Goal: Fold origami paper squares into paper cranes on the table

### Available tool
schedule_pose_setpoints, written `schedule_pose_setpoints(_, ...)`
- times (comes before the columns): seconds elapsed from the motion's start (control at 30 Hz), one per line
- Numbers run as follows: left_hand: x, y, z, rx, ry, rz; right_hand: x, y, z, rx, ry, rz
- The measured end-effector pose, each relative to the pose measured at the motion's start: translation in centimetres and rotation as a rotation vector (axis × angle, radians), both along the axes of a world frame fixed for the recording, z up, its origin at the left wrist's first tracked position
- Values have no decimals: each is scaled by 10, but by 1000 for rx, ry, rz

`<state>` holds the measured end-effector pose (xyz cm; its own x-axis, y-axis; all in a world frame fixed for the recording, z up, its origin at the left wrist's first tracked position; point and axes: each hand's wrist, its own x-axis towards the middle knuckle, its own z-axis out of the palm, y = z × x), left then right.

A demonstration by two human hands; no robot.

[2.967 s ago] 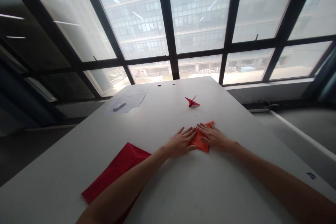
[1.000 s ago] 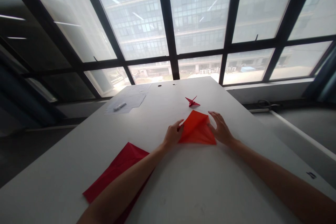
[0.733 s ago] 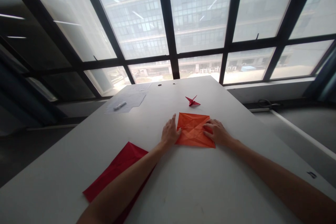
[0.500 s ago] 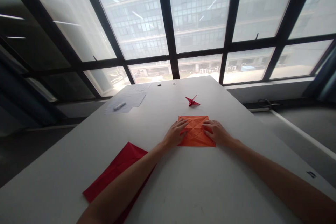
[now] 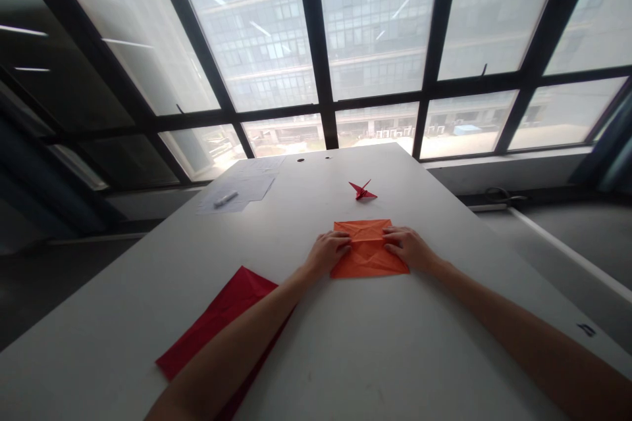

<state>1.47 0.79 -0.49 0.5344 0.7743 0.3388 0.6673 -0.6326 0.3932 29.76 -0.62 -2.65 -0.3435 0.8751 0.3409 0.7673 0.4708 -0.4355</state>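
A square of orange origami paper [image 5: 368,260], marked with crossing creases, lies on the white table [image 5: 355,342]. My left hand [image 5: 326,254] is closed on its left side, with thumb and fingers pinching the paper. At the right side, my right hand [image 5: 411,248] pinches it in the same way. A ridge runs across the sheet between my fingertips. Just beyond the sheet stands a small red paper crane [image 5: 362,191]. A red sheet [image 5: 222,316] lies to the left, partly hidden under my left forearm.
White printed papers [image 5: 257,185] lie at the table's far left, with a white marker-like stick [image 5: 226,198] on them. A small dark mark [image 5: 586,329] is near the right edge. Tall windows [image 5: 375,26] rise beyond the table.
The orange paper, folded small under flat hands at first, has been unfolded into a creased square. My hands have moved from lying on it to pinching its sides, and a ridge now crosses it.
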Motion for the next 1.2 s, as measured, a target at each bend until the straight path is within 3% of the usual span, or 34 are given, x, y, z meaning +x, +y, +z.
schedule_pose_setpoints(0.23, -3, 9, -9, -75, -184, 40, 1, 2, -4, 40, 124, 5)
schedule_pose_setpoints(0.53, -7, 9, -5, -81, -114, 177, 0, 2, -4, 50, 212, -16)
schedule_pose_setpoints(0.73, -7, 11, -8, -57, -128, 184, 2, 3, -5, 52, 290, -81)
schedule_pose_setpoints(0.93, -3, 4, -3, 15, -47, 241, -3, -5, 1, 104, 149, 9)
schedule_pose_setpoints(1.2, 13, -18, 10, 110, 46, 148, -11, -15, 9, 137, 60, 39)
